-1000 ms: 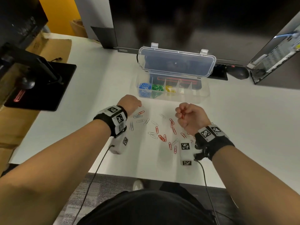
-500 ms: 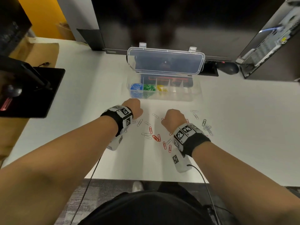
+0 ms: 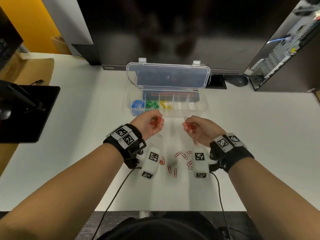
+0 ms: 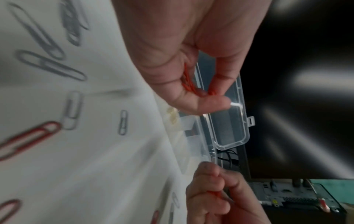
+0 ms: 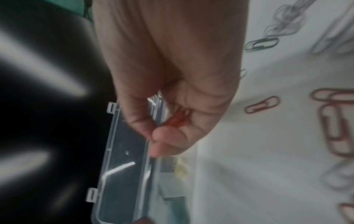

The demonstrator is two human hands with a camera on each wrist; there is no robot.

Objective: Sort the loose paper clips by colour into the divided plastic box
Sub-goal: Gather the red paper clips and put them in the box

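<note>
Two hands (image 3: 149,124) just short of box rim (image 3: 206,110)

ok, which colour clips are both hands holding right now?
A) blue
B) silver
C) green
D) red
D: the left hand and the right hand each pinch red paper clips, while blue and green ones already lie in the divided plastic box.

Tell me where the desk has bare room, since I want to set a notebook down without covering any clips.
Bare desk runs right of the right hand, out from the plastic box toward the desk's right edge. Another bare patch lies between the black monitor base and the box. The red and silver clips crowd the middle, between the wrists.
</note>
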